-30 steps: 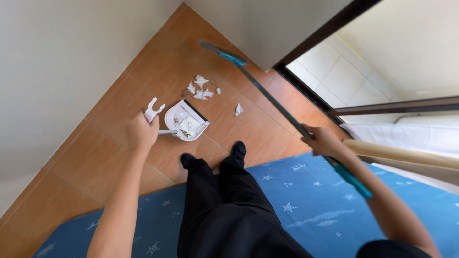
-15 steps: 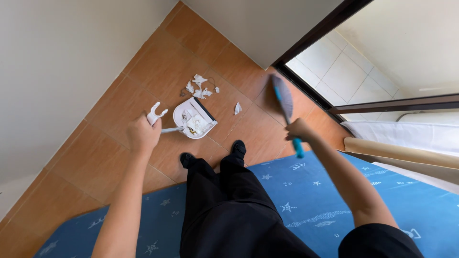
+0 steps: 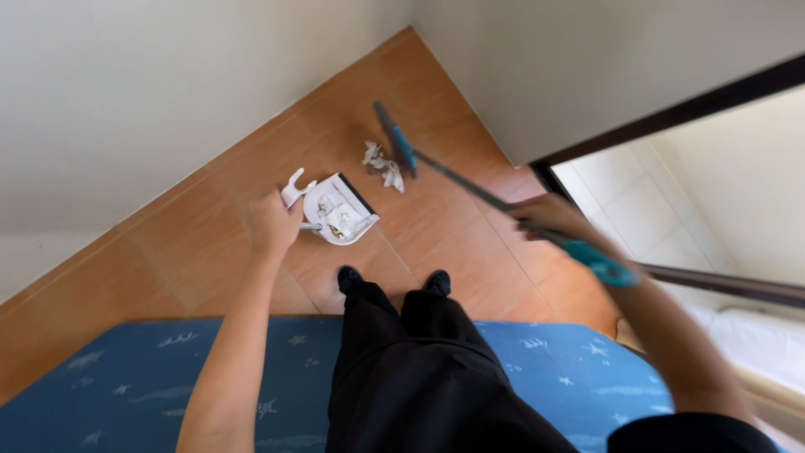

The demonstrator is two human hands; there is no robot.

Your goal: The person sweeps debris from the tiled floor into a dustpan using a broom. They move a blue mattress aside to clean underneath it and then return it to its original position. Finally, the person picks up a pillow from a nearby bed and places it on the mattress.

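Left hand [image 3: 270, 225] is closed round the handle of a white dustpan [image 3: 340, 210] sitting on the brown tile floor [image 3: 436, 226], and the pan already has a few white scraps in it. Right hand [image 3: 549, 220] grips the broom [image 3: 470, 180] with its teal-tipped stick, head down at the far side, touching a small pile of white scraps [image 3: 381, 164] just beyond the pan's lip

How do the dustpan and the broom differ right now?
The dustpan is white, short and rests on the tiled floor, scraps inside; the broom is long, dark with teal parts, angled. Left hand grips the dustpan, right hand the broom. Both sit beside the paper scraps.
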